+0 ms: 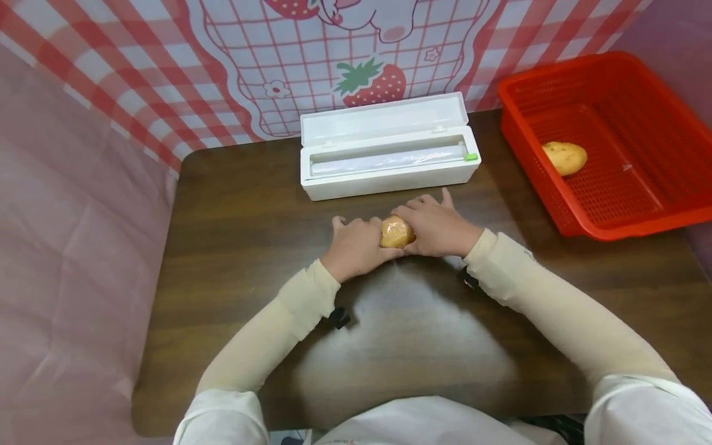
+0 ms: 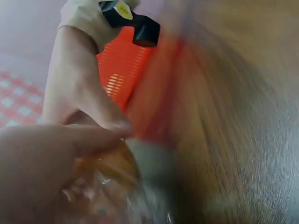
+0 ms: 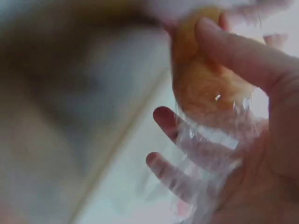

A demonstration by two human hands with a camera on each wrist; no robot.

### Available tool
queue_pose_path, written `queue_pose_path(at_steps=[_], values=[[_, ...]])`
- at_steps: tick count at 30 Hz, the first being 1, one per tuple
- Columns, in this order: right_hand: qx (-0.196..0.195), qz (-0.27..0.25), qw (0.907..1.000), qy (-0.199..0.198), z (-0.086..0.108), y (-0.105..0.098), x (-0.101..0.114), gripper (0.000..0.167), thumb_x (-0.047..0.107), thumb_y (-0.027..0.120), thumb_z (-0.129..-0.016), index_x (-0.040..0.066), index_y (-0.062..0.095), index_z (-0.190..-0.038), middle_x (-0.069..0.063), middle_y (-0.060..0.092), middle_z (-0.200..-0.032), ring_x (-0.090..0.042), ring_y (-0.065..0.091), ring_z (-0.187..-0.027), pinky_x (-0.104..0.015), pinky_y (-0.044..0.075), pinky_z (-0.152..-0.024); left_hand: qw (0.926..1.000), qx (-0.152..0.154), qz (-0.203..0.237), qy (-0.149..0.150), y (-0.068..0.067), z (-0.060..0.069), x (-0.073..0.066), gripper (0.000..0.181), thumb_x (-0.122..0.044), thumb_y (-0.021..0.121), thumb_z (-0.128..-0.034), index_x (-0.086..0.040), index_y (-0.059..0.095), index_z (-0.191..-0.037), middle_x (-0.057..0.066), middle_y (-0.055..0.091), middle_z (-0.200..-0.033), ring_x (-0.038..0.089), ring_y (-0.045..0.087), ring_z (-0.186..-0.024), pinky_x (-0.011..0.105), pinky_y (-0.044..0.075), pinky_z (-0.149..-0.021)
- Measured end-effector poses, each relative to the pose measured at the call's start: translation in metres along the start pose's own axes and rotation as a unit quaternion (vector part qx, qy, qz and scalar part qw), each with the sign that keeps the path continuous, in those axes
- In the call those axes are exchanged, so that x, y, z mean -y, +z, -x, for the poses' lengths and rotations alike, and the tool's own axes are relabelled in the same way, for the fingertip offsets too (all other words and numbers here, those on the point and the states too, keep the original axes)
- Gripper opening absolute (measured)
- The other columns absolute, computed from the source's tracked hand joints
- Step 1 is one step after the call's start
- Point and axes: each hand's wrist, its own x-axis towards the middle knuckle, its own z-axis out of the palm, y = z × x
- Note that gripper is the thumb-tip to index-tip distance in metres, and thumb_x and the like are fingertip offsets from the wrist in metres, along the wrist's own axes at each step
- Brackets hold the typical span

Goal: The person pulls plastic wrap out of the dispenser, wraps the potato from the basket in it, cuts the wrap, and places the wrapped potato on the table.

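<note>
Potato (image 1: pixel 397 232) wrapped in film (image 3: pixel 198 135), and I have it between both hands over the table (image 1: pixel 239 228): left hand (image 1: pixel 358 245) pinching one side, right hand (image 1: pixel 438 227) pinching the other, two of its fingers spread behind the film. Just beyond sits the open box (image 1: pixel 395 187); right, the basket's (image 1: pixel 575 213) rim; left, table running to its edge.

Potato (image 1: pixel 397 232): glossy clear plastic film (image 3: pixel 217 136). Surface (image 1: pixel 250 204) wood-grained, sheeny. Box (image 1: pixel 389 183) smooth plastic. Basket (image 1: pixel 536 170) perforated plastic, slight gloss. Sleeves (image 1: pixel 562 315) matt cloth.
</note>
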Motion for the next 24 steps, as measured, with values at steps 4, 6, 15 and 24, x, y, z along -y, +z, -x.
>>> queue_pose_path(at_steps=[4, 6, 15, 24], values=[[-0.037, -0.072, 0.9967, 0.002, 0.007, -0.033, -0.011, 0.087, 0.035, 0.091, -0.073, 0.012, 0.051, -0.147, -0.018, 0.051, -0.142, -0.041, 0.042, -0.132, -0.071, 0.019, -0.107, 0.9787, -0.003, 0.203, -0.027, -0.007, 0.005, 0.003, 0.066, -0.069, 0.059, -0.0898, -0.008, 0.061, -0.114, -0.001, 0.066, -0.087, 0.016, 0.064, -0.074, 0.045, 0.043, -0.084], [-0.055, -0.148, 0.9872, 0.019, 0.009, -0.045, -0.021, 0.095, 0.031, 0.089, -0.076, 0.01, 0.039, -0.154, -0.021, 0.045, -0.148, -0.041, 0.04, -0.135, -0.066, 0.025, -0.109, 0.9467, -0.002, 0.32, -0.032, -0.009, 0.007, 0.003, 0.062, -0.063, 0.062, -0.091, -0.007, 0.062, -0.116, 0.001, 0.067, -0.091, 0.018, 0.065, -0.077, 0.04, 0.051, -0.08], [-0.002, -0.556, 0.8287, 0.061, 0.018, -0.02, -0.042, 0.075, 0.023, 0.063, -0.1, -0.005, 0.023, -0.156, -0.023, 0.055, -0.141, -0.027, 0.057, -0.125, -0.049, 0.041, -0.109, 0.7955, 0.028, 0.603, -0.055, -0.004, 0.009, -0.004, 0.051, -0.045, 0.064, -0.0965, 0.0, 0.062, -0.121, 0.014, 0.071, -0.1, 0.03, 0.071, -0.085, 0.04, 0.059, -0.075], [0.035, -0.71, 0.7022, 0.046, 0.008, 0.015, -0.007, 0.06, 0.042, 0.069, -0.095, -0.008, 0.056, -0.126, -0.01, 0.068, -0.109, -0.022, 0.067, -0.099, -0.039, 0.054, -0.091, 0.7926, 0.023, 0.607, -0.052, 0.004, 0.012, -0.018, 0.049, -0.044, 0.065, -0.0961, -0.001, 0.066, -0.119, 0.011, 0.072, -0.1, 0.023, 0.069, -0.088, 0.037, 0.057, -0.082]])
